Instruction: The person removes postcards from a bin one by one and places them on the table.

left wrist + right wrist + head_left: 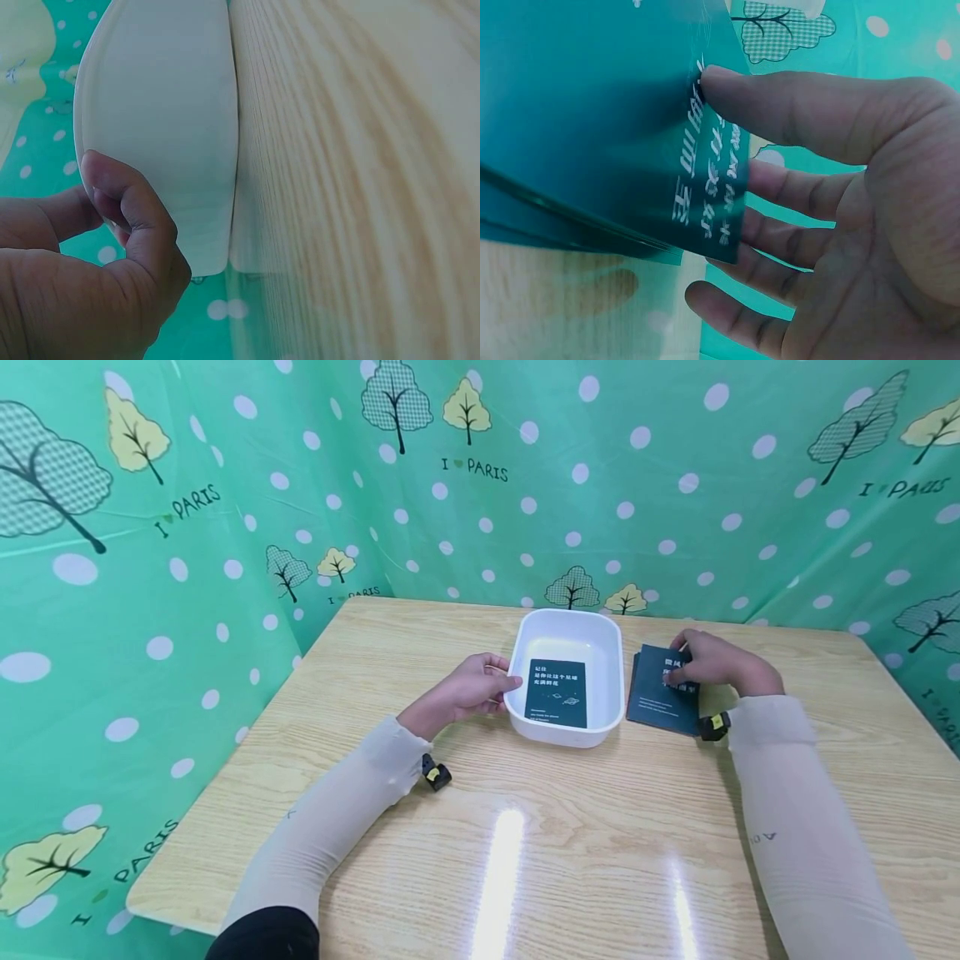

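A white plastic basin stands on the table with a dark green card lying inside it, white lettering facing up. My left hand pinches the basin's left rim, thumb on the edge; the left wrist view shows the fingers against the outer wall. To the right of the basin lies a small stack of dark green cards. My right hand pinches the top card by its far edge, thumb on the printed face and fingers beneath. That edge is raised over the other cards.
The light wood table carries the basin and cards near its back edge. A green curtain with white dots and trees hangs close behind and along the left side. Bright light reflections streak the tabletop in front.
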`<action>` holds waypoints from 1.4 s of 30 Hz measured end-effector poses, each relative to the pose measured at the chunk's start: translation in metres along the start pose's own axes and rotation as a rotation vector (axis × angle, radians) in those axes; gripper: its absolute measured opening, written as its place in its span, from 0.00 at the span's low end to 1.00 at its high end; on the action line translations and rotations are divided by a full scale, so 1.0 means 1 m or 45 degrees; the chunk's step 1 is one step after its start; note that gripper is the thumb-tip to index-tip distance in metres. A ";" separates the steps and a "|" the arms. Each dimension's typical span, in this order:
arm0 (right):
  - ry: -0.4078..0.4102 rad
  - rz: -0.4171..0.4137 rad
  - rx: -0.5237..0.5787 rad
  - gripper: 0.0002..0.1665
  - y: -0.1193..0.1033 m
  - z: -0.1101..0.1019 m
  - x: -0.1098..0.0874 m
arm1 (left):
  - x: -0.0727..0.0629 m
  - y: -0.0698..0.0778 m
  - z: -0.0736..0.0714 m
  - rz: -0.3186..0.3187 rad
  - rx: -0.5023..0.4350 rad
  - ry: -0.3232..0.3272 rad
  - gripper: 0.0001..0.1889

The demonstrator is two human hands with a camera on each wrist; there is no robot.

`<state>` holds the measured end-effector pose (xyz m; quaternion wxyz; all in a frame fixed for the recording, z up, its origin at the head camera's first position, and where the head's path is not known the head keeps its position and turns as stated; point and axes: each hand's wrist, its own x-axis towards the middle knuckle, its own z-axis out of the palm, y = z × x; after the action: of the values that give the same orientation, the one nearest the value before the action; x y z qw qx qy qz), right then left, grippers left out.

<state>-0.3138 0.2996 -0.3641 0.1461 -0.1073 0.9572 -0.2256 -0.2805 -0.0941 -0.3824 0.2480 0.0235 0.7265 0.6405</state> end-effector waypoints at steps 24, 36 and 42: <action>-0.048 0.073 -0.094 0.37 -0.001 0.007 0.008 | -0.001 0.000 0.000 -0.002 0.015 0.002 0.23; 0.163 -0.096 -0.129 0.34 -0.024 -0.003 0.004 | 0.000 0.001 0.001 -0.001 0.001 0.013 0.21; 0.226 -0.131 -0.104 0.34 -0.046 -0.003 0.003 | -0.001 0.001 0.001 -0.002 -0.009 0.007 0.21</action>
<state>-0.3113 0.2599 -0.3414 0.0443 -0.1417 0.9680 -0.2021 -0.2796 -0.0928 -0.3812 0.2466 0.0203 0.7250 0.6428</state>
